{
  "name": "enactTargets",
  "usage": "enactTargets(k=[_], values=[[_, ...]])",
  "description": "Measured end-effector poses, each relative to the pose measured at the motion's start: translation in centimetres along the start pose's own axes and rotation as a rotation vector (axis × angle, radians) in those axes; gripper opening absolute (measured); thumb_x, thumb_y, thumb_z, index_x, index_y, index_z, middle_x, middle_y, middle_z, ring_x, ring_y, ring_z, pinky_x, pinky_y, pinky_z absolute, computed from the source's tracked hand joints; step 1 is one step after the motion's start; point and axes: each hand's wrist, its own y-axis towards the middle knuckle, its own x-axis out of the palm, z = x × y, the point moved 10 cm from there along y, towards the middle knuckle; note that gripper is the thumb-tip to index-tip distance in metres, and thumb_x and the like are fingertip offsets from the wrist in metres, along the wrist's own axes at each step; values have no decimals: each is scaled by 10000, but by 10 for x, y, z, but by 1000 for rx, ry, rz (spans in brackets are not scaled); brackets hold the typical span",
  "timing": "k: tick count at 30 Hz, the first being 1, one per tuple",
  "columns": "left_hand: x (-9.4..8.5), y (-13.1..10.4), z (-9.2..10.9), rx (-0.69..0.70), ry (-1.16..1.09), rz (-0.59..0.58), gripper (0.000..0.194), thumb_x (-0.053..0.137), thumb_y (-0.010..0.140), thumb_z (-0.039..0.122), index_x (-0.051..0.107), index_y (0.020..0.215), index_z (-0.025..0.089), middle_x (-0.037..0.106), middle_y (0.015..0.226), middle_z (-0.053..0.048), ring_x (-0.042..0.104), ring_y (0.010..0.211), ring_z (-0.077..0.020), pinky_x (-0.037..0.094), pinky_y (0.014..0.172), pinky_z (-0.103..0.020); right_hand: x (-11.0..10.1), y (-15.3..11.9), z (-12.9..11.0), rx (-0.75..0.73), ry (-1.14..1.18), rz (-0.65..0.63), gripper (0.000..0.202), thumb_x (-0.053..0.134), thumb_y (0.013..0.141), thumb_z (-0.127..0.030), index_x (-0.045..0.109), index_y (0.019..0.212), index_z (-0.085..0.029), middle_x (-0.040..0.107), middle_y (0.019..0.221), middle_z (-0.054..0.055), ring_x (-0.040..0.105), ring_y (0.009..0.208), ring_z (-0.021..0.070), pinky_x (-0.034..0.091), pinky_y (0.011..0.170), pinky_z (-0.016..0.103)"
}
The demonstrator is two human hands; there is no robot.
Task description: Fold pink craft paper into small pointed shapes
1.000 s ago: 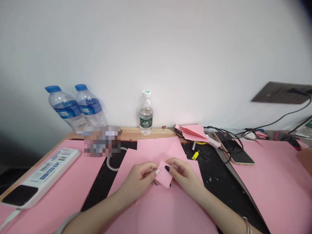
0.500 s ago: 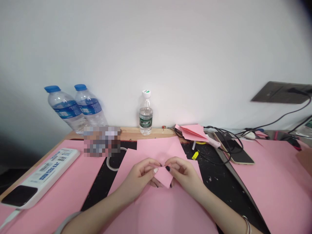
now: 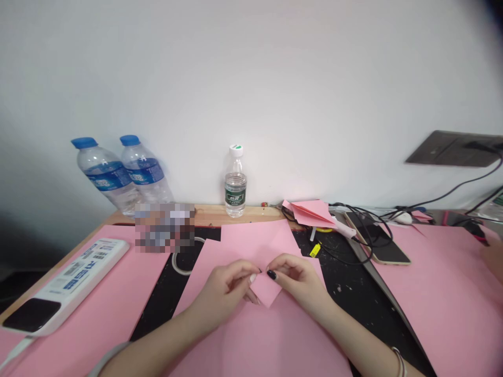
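A small piece of folded pink paper point(image 3: 268, 291) is held up between my two hands, one corner pointing down toward me. My left hand point(image 3: 231, 283) pinches its upper left edge between thumb and fingers. On the other side, my right hand point(image 3: 296, 275), with dark nail polish on the thumb, grips the upper right edge. Both sets of fingertips almost meet at the top of the piece. Beneath the hands lie larger pink sheets point(image 3: 251, 345) on a black mat point(image 3: 353, 298). The paper's back side is hidden from me.
Behind stand a small water bottle point(image 3: 236, 188) and two blue-capped bottles point(image 3: 143, 170). Left is a white power bank point(image 3: 66, 288) on pink paper. To the right are folded pink paper point(image 3: 312, 212), black cables point(image 3: 363, 251) and a phone point(image 3: 381, 243). Another person's hand point(image 3: 493, 259) shows at the right edge.
The folded paper has turned slightly and sits a bit lower, its bottom corner shifted left. My fingertips have shifted a little along its top edge. The other person's hand has moved at far right.
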Motion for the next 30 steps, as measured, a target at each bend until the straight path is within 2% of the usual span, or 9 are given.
enactTargets(k=[2,7,10,13,17,21,23,27,30], values=[[2,-1,1,11,-19,-17,167,524,853,289,598,930,160,646,795,-33,679,633,-189,547,630,-323,1,0,2,16,-5,1,145,685,727,-292,617,737,-164,524,575,-33,460,508,88,386,478,213],[10,-1,-4,-51,-263,-91,319,507,867,380,506,1117,181,664,803,-42,667,631,-174,531,620,-309,-3,3,13,85,91,44,206,599,794,-363,529,745,-176,496,522,-54,446,396,85,368,383,212],[16,1,-6,-52,-336,-134,362,564,842,328,473,1162,183,669,868,-55,661,657,-163,525,635,-300,3,2,18,121,136,0,214,525,839,-393,465,772,-199,480,502,-67,445,355,96,352,353,216],[20,3,-6,-30,-331,-150,315,571,837,264,484,1126,175,681,852,-61,658,686,-169,526,655,-313,9,-1,15,89,19,-35,180,493,863,-352,452,772,-202,454,530,-66,438,406,94,336,390,213],[13,3,-5,4,-244,-65,233,536,818,159,532,1050,177,671,856,-47,650,712,-171,528,659,-315,7,-5,3,-10,-285,-7,35,496,846,-211,517,867,-192,497,630,-30,450,520,111,339,472,228],[-4,2,0,52,-83,75,235,502,795,95,556,1005,188,656,810,-14,636,685,-151,514,663,-288,0,-7,-21,-213,-433,55,157,466,811,-95,574,859,-199,555,892,41,513,740,151,394,626,263],[-11,1,0,54,-71,129,225,499,795,96,547,990,198,649,828,-9,630,698,-148,511,671,-283,-5,-6,-26,-260,-426,94,177,459,809,-94,587,858,-205,551,925,49,514,782,162,393,647,270],[-19,0,4,76,-71,184,213,492,790,89,529,958,214,629,884,-2,617,754,-141,498,686,-262,-15,-3,-21,-206,-288,165,136,471,794,-131,569,862,-197,544,877,46,511,766,167,402,639,273],[-19,-1,7,100,-3,185,215,479,792,91,530,954,222,609,898,2,598,780,-142,481,698,-259,-18,-2,-12,-123,-219,191,131,485,782,-148,566,875,-192,501,722,-1,474,634,138,383,570,252]])
